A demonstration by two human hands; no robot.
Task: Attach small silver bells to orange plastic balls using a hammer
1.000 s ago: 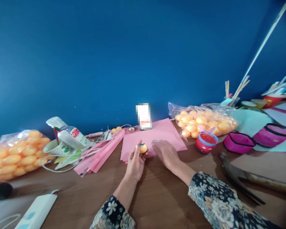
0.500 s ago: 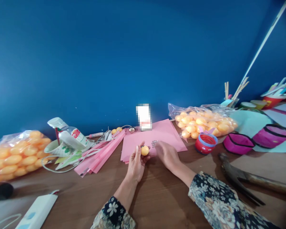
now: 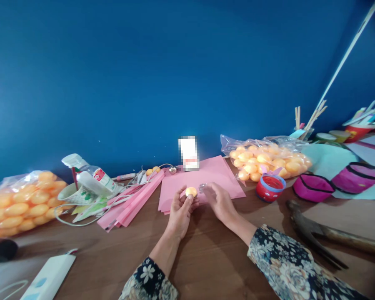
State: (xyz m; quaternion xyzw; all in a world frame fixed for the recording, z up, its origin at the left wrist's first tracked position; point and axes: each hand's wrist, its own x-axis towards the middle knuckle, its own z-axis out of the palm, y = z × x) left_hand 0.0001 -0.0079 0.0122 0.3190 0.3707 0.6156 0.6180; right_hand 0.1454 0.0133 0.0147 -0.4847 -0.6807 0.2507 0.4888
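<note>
My left hand (image 3: 179,212) pinches a small orange ball (image 3: 191,191) between thumb and fingertips, just above the near edge of a stack of pink paper sheets (image 3: 206,177). My right hand (image 3: 220,202) rests beside it on the same sheets, fingers curled downward close to a small silvery piece (image 3: 202,187) lying on the paper. Whether those fingers hold anything is hidden from me.
Two clear bags of orange balls lie on the brown table, one at the left (image 3: 18,204), one at the right (image 3: 268,160). A red cup with a blue rim (image 3: 270,187), two magenta fabric baskets (image 3: 312,187), a hammer (image 3: 318,235), a plastic bottle (image 3: 90,177) and folded pink strips (image 3: 131,204) surround my hands.
My left hand has turned the orange ball in its fingers and lifted it slightly toward the right hand. The right hand stays nearly still on the pink paper.
</note>
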